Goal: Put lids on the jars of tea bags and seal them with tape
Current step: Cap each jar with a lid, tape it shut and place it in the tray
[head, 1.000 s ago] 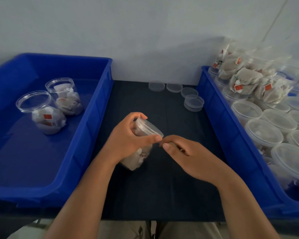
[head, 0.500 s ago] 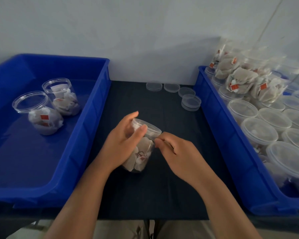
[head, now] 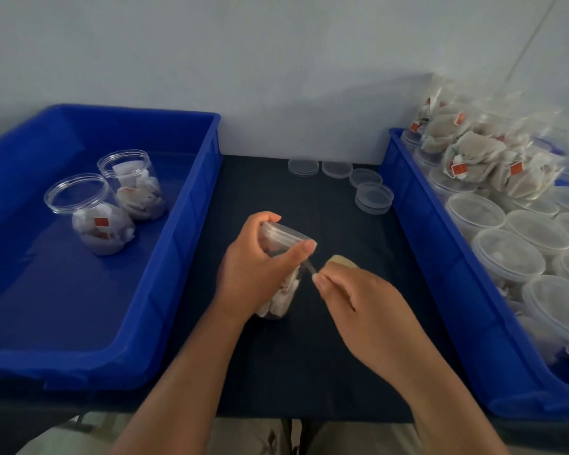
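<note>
A clear jar of tea bags (head: 281, 292) with a clear lid (head: 284, 233) on it stands tilted on the dark table (head: 309, 356). My left hand (head: 257, 270) grips it around the neck, thumb on the lid's rim. My right hand (head: 358, 300) holds a small roll of tape (head: 342, 260) just right of the jar. A clear strip of tape (head: 309, 267) stretches from the roll to the jar below the lid.
A blue bin (head: 184, 244) on the left holds two lidless jars of tea bags (head: 96, 218). A blue bin (head: 440, 257) on the right is packed with several lidded jars (head: 506, 254) and bagged tea bags. Loose lids (head: 373, 197) lie at the table's back.
My right hand has drawn away from the jar to the right, and a strip of tape now shows between roll and jar. My left hand shifted its grip up to the lid.
</note>
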